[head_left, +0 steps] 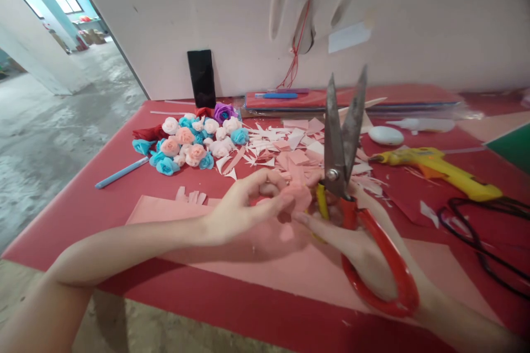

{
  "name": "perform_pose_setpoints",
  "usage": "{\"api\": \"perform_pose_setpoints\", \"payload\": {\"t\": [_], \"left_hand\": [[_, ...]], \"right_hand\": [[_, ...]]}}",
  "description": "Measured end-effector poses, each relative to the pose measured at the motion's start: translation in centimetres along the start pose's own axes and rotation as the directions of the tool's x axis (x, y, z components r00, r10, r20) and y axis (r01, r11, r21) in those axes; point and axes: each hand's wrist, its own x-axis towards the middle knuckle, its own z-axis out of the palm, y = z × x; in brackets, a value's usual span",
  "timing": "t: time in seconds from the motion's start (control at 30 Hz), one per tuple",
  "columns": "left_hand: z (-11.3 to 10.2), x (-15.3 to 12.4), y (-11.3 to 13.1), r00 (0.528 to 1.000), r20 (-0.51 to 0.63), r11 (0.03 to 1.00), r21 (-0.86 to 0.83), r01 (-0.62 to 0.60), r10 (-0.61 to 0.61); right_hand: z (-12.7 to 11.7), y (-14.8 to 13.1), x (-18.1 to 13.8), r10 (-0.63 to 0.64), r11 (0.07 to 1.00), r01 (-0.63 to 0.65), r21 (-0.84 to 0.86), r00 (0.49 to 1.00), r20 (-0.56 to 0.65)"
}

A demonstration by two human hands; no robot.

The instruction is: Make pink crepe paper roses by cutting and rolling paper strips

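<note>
My right hand [364, 248] is closed through the red handle of large scissors [343, 138], whose blades stand upright and slightly apart. My left hand [244, 207] reaches across and pinches a small pink paper piece [296, 198] right next to the scissors' pivot. My right fingertips touch the same pink piece from below. Both hands hover over a large pink paper sheet [290, 276] lying on the red table [74, 215].
A pile of paper roses [190, 140] in pink, white, blue and purple lies at the back left. Pink offcuts [281, 146] are scattered mid-table. A yellow glue gun [443, 168] with black cable [476, 231] lies right. A blue pen [121, 172] lies left; a black phone [201, 78] leans on the wall.
</note>
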Motion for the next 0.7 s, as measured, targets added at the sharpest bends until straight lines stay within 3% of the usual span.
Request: {"api": "perform_pose_setpoints", "payload": {"t": [0.23,0.4,0.47,0.57,0.7], "left_hand": [[-1.6,1.0,0.5,0.957,0.279,0.961,0.276,0.001,-0.082],[-2.1,1.1,0.5,0.933,0.339,0.969,0.246,0.038,-0.122],[-2.2,1.2,0.6,0.951,0.282,0.982,0.166,0.086,-0.131],[-2.3,1.8,0.6,0.991,0.076,0.988,-0.105,0.114,-0.106],[-2.7,2.9,0.4,0.963,-0.226,0.892,-0.450,0.028,-0.144]], "right_hand": [[-0.4,0.3,-0.1,0.133,0.989,-0.142,0.034,0.973,0.186],[-0.5,0.5,0.1,0.328,0.933,-0.354,0.060,0.908,0.261],[-0.2,0.4,0.3,0.329,0.910,-0.382,0.161,0.901,0.282],[0.1,0.2,0.4,0.314,0.868,-0.402,0.290,0.899,0.307],[0.2,0.3,0.0,0.296,0.820,-0.466,0.331,0.842,0.451]]}}
